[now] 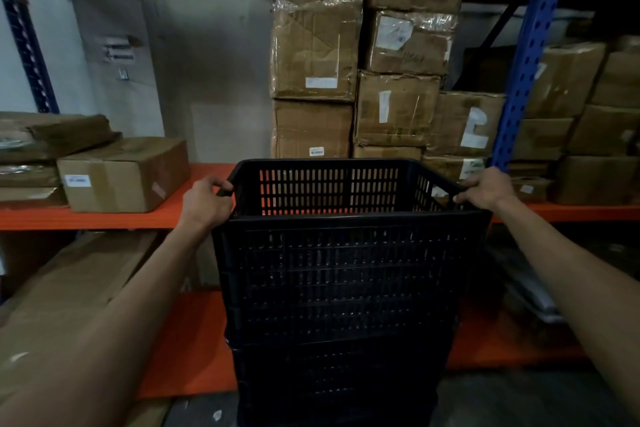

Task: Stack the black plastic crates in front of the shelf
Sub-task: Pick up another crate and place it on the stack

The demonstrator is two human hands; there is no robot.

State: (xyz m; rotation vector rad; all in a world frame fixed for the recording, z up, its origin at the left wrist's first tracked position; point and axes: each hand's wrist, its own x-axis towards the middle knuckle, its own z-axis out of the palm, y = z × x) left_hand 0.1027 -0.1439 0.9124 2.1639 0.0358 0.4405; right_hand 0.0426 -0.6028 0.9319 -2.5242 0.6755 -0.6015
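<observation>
A black plastic crate [346, 274] with slotted walls stands directly in front of me, its open top facing up. It sits on top of another black crate [343, 381], whose lower part runs out of the frame. My left hand [207, 201] is closed around the left rim of the top crate. My right hand [485, 189] grips the right rim. Both arms reach forward from the bottom corners. The orange shelf [114, 218] runs behind the crates.
Tall stacks of taped cardboard boxes [349, 55] stand on the shelf behind the crate. A smaller box [124, 175] lies on the shelf at left. A blue upright post [526, 80] rises at right. A large flat carton [69, 288] leans under the shelf at left.
</observation>
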